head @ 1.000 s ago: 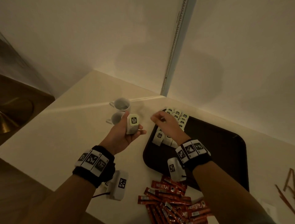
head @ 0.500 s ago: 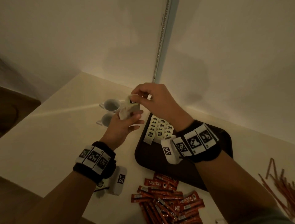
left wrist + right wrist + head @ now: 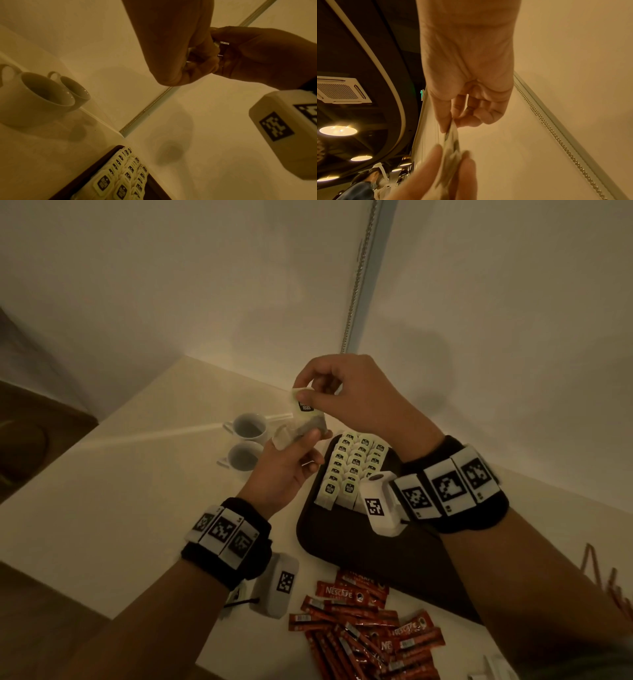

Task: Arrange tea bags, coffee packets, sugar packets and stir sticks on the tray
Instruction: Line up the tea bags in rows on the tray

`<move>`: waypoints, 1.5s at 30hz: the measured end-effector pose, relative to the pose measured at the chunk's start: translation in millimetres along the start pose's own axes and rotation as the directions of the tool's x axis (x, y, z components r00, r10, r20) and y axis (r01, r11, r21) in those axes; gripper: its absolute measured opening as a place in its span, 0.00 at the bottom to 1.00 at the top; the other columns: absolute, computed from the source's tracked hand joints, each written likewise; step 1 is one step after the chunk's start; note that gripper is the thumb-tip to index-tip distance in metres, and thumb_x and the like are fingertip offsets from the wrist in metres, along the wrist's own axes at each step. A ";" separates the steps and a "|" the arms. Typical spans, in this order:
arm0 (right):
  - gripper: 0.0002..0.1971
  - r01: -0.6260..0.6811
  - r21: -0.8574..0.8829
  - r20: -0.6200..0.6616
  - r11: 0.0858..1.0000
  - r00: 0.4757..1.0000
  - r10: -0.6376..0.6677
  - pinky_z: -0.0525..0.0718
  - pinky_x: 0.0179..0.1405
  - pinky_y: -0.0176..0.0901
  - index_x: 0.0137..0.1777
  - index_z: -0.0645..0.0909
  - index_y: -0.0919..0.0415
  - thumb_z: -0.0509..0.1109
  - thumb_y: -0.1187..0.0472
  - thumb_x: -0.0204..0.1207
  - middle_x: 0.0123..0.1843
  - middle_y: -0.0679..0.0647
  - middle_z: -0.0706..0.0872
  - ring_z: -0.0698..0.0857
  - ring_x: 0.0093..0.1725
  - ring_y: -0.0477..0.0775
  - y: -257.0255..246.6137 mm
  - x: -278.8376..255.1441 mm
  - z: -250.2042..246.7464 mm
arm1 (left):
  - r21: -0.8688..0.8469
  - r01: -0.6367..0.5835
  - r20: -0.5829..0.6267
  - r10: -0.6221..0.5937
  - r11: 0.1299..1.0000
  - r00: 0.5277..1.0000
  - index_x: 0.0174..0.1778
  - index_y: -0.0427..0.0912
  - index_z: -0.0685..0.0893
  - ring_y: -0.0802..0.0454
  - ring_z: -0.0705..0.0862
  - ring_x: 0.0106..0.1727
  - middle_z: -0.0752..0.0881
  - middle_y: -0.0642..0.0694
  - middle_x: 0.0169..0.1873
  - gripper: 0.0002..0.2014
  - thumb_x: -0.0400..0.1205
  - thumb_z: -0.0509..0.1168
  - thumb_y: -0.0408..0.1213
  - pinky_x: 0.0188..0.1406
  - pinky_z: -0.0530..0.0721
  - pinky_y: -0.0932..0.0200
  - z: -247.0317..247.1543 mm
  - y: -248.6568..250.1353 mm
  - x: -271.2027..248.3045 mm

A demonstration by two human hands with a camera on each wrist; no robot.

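My left hand (image 3: pixel 287 463) grips a small stack of pale tea bags (image 3: pixel 301 429) above the table's left part, beside the tray. My right hand (image 3: pixel 325 392) pinches the top tea bag (image 3: pixel 303 404) of that stack between thumb and forefinger; the right wrist view shows the tea bag (image 3: pixel 452 136) edge-on. The dark tray (image 3: pixel 342 546) holds three neat rows of tea bags (image 3: pixel 356 463) in its far left corner, also seen as tea bag rows (image 3: pixel 123 175) in the left wrist view. Red coffee packets (image 3: pixel 363 625) lie heaped in front of the tray. Brown stir sticks (image 3: pixel 609 583) lie at the right edge.
Two white cups (image 3: pixel 250 428) stand left of the tray, close to my left hand, and show as cups (image 3: pixel 42 93) in the left wrist view. The table sits in a wall corner with a vertical metal strip (image 3: pixel 359 285). A dark sink area (image 3: pixel 24 440) lies far left.
My right hand left the tray's tea bag rows, rose to the stack in my left hand, and now pinches its top bag. The left hand lifted slightly.
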State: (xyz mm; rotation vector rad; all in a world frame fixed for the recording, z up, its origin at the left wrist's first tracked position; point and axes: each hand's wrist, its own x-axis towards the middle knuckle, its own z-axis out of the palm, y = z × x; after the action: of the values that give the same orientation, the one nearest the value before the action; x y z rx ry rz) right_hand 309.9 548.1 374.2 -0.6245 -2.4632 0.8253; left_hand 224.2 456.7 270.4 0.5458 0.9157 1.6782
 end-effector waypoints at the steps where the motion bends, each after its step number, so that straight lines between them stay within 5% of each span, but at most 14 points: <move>1: 0.04 -0.003 -0.003 0.006 1.000 1.000 0.003 0.75 0.34 0.26 0.45 0.87 0.59 0.74 0.59 0.73 0.28 0.42 0.82 0.79 0.30 0.40 -0.2 -0.2 -0.2 | -0.001 0.005 0.008 -0.005 1.000 1.000 0.51 0.43 0.82 0.60 0.79 0.26 0.89 0.51 0.39 0.11 0.73 0.66 0.38 0.25 0.77 0.70 0.6 0.2 -0.7; 11: 0.04 -0.006 -0.040 0.055 0.999 0.998 0.008 0.79 0.34 0.30 0.45 0.87 0.57 0.74 0.59 0.73 0.32 0.48 0.86 0.85 0.33 0.49 -1.8 -1.3 1.4 | -0.100 0.046 0.056 -0.041 0.994 0.998 0.50 0.44 0.83 0.60 0.81 0.28 0.89 0.51 0.44 0.09 0.75 0.66 0.36 0.26 0.79 0.71 3.4 1.3 -3.8; 15: 0.04 -0.006 -0.043 0.049 0.999 0.999 0.008 0.77 0.34 0.27 0.46 0.87 0.57 0.75 0.59 0.73 0.32 0.49 0.85 0.82 0.30 0.43 -1.7 0.8 0.9 | -0.086 0.050 0.065 -0.045 0.995 0.997 0.50 0.43 0.82 0.61 0.81 0.28 0.89 0.52 0.40 0.09 0.74 0.65 0.35 0.26 0.79 0.72 5.4 1.5 -3.0; 23: 0.03 -0.048 0.064 0.036 0.997 0.998 0.046 0.79 0.40 0.32 0.45 0.86 0.56 0.74 0.58 0.74 0.35 0.50 0.87 0.84 0.36 0.50 12.6 -8.1 -3.3 | 0.041 0.019 0.012 -0.019 0.999 1.000 0.52 0.41 0.82 0.58 0.82 0.31 0.87 0.47 0.46 0.13 0.73 0.67 0.38 0.30 0.80 0.69 -7.0 2.9 1.9; 26: 0.02 -0.064 0.115 -0.004 0.991 0.998 0.065 0.79 0.41 0.29 0.44 0.86 0.53 0.75 0.58 0.73 0.38 0.52 0.88 0.82 0.35 0.41 23.3 -13.6 -3.7 | 0.094 0.070 0.004 -0.070 0.993 0.998 0.55 0.42 0.82 0.56 0.83 0.35 0.88 0.50 0.41 0.13 0.75 0.66 0.41 0.30 0.80 0.68 -11.5 0.2 3.0; 30: 0.02 -0.167 0.145 -0.026 0.975 0.985 0.172 0.77 0.38 0.24 0.45 0.86 0.52 0.75 0.59 0.73 0.37 0.46 0.87 0.81 0.34 0.36 48.8 -31.6 -6.3 | 0.124 0.188 -0.095 -0.177 0.974 0.980 0.53 0.46 0.83 0.57 0.71 0.30 0.74 0.53 0.28 0.15 0.84 0.58 0.51 0.26 0.72 0.64 -21.6 -2.7 9.7; 34: 0.04 -0.376 0.004 0.071 0.927 0.924 0.375 0.75 0.37 0.19 0.49 0.85 0.56 0.71 0.60 0.77 0.41 0.41 0.84 0.80 0.37 0.32 91.3 -66.0 12.7 | 0.064 0.258 -0.143 -0.247 0.964 0.958 0.59 0.40 0.83 0.56 0.70 0.29 0.73 0.51 0.28 0.23 0.85 0.48 0.51 0.28 0.69 0.61 -38.4 -2.6 15.3; 40: 0.10 -0.610 -0.125 0.306 0.783 0.727 0.615 0.79 0.50 0.35 0.58 0.82 0.60 0.68 0.61 0.79 0.57 0.54 0.84 0.80 0.51 0.46 160.2 -111.1 65.5 | 0.028 0.230 -0.259 -0.215 0.973 0.942 0.40 0.39 0.77 0.53 0.73 0.32 0.76 0.48 0.28 0.12 0.80 0.50 0.25 0.24 0.75 0.66 -43.7 -4.1 17.3; 42: 0.09 -0.645 -0.104 0.289 0.757 0.708 0.644 0.81 0.51 0.38 0.56 0.83 0.61 0.69 0.62 0.78 0.57 0.56 0.85 0.81 0.51 0.47 171.5 -116.8 78.8 | 0.027 0.209 -0.292 -0.192 0.978 0.937 0.37 0.40 0.76 0.51 0.77 0.35 0.77 0.47 0.30 0.12 0.81 0.52 0.25 0.29 0.79 0.64 -44.8 -5.2 17.5; 45: 0.07 -0.677 -0.075 0.190 0.732 0.711 0.677 0.83 0.45 0.35 0.52 0.84 0.63 0.72 0.63 0.76 0.54 0.57 0.87 0.82 0.48 0.46 182.2 -117.3 93.0 | 0.152 0.210 -0.292 -0.159 0.966 0.943 0.46 0.44 0.81 0.50 0.84 0.40 0.84 0.47 0.32 0.09 0.84 0.57 0.29 0.33 0.82 0.61 -48.4 -5.5 15.1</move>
State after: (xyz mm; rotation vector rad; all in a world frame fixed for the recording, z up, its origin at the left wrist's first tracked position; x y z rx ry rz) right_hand 399.7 574.0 157.7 -1.5809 -2.3981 1.2040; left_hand 186.8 457.4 235.7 0.3347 1.2933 1.5312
